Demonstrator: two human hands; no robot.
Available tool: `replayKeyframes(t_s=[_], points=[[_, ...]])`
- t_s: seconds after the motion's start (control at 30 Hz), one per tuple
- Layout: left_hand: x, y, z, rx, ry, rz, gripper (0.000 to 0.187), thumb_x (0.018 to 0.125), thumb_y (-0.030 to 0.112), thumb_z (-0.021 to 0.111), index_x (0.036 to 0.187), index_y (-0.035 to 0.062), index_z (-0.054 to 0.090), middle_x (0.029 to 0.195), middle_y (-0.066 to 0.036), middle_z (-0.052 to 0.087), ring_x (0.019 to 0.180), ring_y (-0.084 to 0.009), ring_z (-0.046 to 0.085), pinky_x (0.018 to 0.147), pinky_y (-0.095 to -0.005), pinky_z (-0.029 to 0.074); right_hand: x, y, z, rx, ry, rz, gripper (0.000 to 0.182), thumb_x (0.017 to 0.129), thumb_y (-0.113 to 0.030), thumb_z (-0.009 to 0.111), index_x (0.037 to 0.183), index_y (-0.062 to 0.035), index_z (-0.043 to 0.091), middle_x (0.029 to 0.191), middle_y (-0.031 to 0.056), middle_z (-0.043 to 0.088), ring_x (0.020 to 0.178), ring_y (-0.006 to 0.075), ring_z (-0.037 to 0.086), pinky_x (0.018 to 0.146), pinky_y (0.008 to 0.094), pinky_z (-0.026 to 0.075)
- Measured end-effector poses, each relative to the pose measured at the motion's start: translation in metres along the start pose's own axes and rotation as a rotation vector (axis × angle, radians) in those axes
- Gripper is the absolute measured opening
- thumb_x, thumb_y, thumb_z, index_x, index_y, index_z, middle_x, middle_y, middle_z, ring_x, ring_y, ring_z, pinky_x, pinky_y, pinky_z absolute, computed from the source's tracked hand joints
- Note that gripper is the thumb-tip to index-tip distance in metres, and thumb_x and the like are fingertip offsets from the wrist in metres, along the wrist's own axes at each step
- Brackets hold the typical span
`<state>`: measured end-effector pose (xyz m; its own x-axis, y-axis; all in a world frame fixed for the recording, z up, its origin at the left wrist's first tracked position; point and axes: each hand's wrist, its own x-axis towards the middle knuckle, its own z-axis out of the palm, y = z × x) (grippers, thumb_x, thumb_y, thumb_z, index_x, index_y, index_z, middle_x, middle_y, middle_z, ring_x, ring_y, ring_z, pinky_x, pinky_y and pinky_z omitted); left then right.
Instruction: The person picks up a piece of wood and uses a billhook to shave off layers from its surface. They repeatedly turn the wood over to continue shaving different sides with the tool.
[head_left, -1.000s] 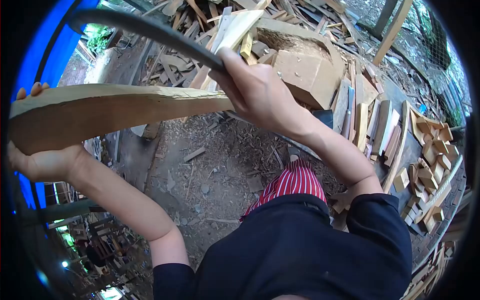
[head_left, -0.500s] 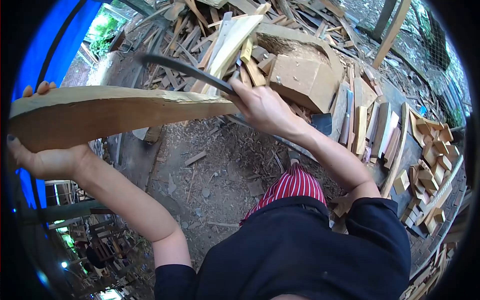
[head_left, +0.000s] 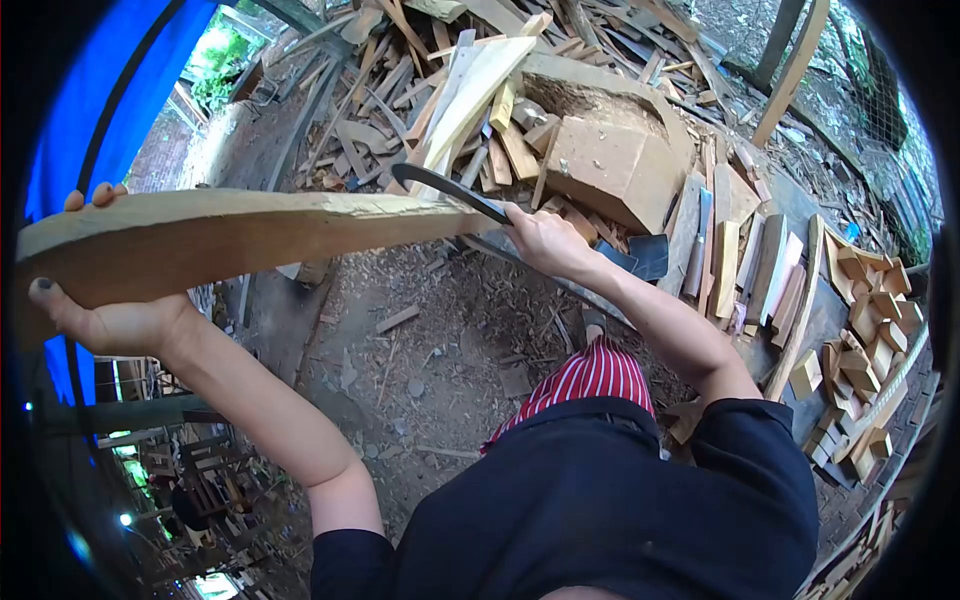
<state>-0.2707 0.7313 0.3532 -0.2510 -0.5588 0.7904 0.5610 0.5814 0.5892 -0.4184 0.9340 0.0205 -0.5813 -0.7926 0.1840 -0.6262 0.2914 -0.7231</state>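
Note:
A long, curved wooden plank stretches across the left side of the view, broad at the left and narrower to the right. Around its broad end, my left hand keeps a grip, fingers over the top edge and thumb on the near face. My right hand is closed on the handle of a dark, curved machete. Its blade points left with a hooked tip and overlaps the plank's narrow end. The plank's top edge looks rough and chipped there. The machete's handle is hidden in my fist.
A large chopping block stands beyond my right hand, with a heap of wood scraps behind it. Cut wooden blocks are piled at the right. Wood chips litter the ground. A blue tarp hangs at the left.
The machete has swung down from above the plank to its narrow end, its tip moving right. My right hand has shifted right and down. My left hand keeps its hold.

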Motion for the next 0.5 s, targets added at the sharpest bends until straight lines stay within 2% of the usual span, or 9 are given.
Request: replayKeyframes(t_s=[0.03,0.1,0.17,0.2,0.27,0.33,0.37,0.4,0.5], points=[[0.001,0.002,0.003,-0.002,-0.006,0.002,0.058,0.086,0.052,0.05,0.113,0.0001,0.052,0.109,-0.019,0.055,0.097,-0.0336,0.053,0.091,-0.0476,0.043,0.004,-0.014,-0.015,0.045,0.02,-0.058,0.023,0.095,-0.023,0.049,0.105,-0.0032,0.043,0.071,0.0248,0.061,0.068,0.0441,0.061,0.059,0.0534,0.047],[-0.004,0.004,0.008,0.003,0.011,0.063,0.06,0.085,0.052,0.049,0.113,-0.0008,0.052,0.109,-0.019,0.055,0.097,-0.0342,0.054,0.091,-0.0472,0.043,0.013,-0.058,-0.052,0.132,0.014,-0.045,0.021,0.096,-0.02,0.05,0.104,-0.002,0.043,0.069,0.0245,0.059,0.064,0.0427,0.06,0.055,0.0508,0.045],[0.004,0.004,-0.005,-0.017,-0.032,0.033,0.063,0.083,0.054,0.049,0.112,-0.0016,0.052,0.109,-0.019,0.055,0.097,-0.0341,0.053,0.091,-0.0472,0.043,0.019,-0.092,-0.076,0.236,0.223,-0.237,0.017,0.095,-0.014,0.052,0.102,-0.0015,0.042,0.065,0.0233,0.057,0.058,0.0415,0.059,0.051,0.0486,0.043],[0.006,0.005,-0.007,-0.011,-0.054,0.021,0.064,0.083,0.055,0.048,0.111,-0.0015,0.052,0.11,-0.019,0.054,0.097,-0.0338,0.053,0.091,-0.0473,0.043,0.017,-0.096,-0.077,0.239,0.214,-0.235,0.017,0.095,-0.014,0.052,0.102,-0.0015,0.042,0.065,0.0233,0.057,0.058,0.0415,0.059,0.051,0.0486,0.043],[0.006,0.006,-0.007,-0.001,-0.073,0.011,0.065,0.082,0.056,0.048,0.111,-0.0015,0.053,0.11,-0.018,0.054,0.097,-0.0335,0.053,0.092,-0.0474,0.042,0.015,-0.102,-0.077,0.266,0.389,-0.309,0.018,0.093,-0.01,0.054,0.103,-0.0013,0.042,0.063,0.0224,0.055,0.056,0.0414,0.057,0.048,0.0481,0.041],[0.004,0.007,-0.004,-0.033,-0.056,0.006,0.062,0.082,0.05,0.047,0.106,-0.0062,0.056,0.103,-0.019,0.054,0.097,-0.0316,0.052,0.091,-0.0447,0.043,0.004,-0.058,-0.03,0.144,0.298,-0.242,0.02,0.093,-0.012,0.053,0.106,-0.0014,0.043,0.063,0.0208,0.057,0.056,0.0405,0.059,0.048,0.0494,0.043],[0.005,0.006,-0.013,-0.032,-0.051,0.012,0.062,0.082,0.05,0.047,0.106,-0.0062,0.056,0.103,-0.019,0.054,0.097,-0.0316,0.052,0.091,-0.0447,0.043,-0.009,-0.019,0.01,-0.072,0.06,-0.032,0.021,0.095,-0.015,0.049,0.11,-0.002,0.043,0.063,0.019,0.059,0.057,0.0398,0.06,0.049,0.0503,0.045],[0.007,0.003,-0.029,-0.149,-0.126,-0.016,0.064,0.083,0.053,0.047,0.109,-0.0053,0.054,0.107,-0.019,0.054,0.098,-0.0326,0.053,0.091,-0.0456,0.043,-0.016,0.013,0.032,-0.132,-0.103,0.156,0.023,0.096,-0.019,0.044,0.112,-0.0027,0.044,0.066,0.0187,0.062,0.059,0.0396,0.062,0.053,0.0519,0.047],[-0.007,0.01,-0.017,-0.108,-0.12,-0.028,0.066,0.085,0.056,0.048,0.112,-0.0042,0.051,0.109,-0.017,0.054,0.097,-0.0329,0.055,0.089,-0.0457,0.044,-0.022,0.021,0.036,-0.142,-0.052,0.092,0.023,0.096,-0.02,0.044,0.111,-0.0028,0.044,0.071,0.021,0.063,0.062,0.0418,0.062,0.055,0.0532,0.046]])
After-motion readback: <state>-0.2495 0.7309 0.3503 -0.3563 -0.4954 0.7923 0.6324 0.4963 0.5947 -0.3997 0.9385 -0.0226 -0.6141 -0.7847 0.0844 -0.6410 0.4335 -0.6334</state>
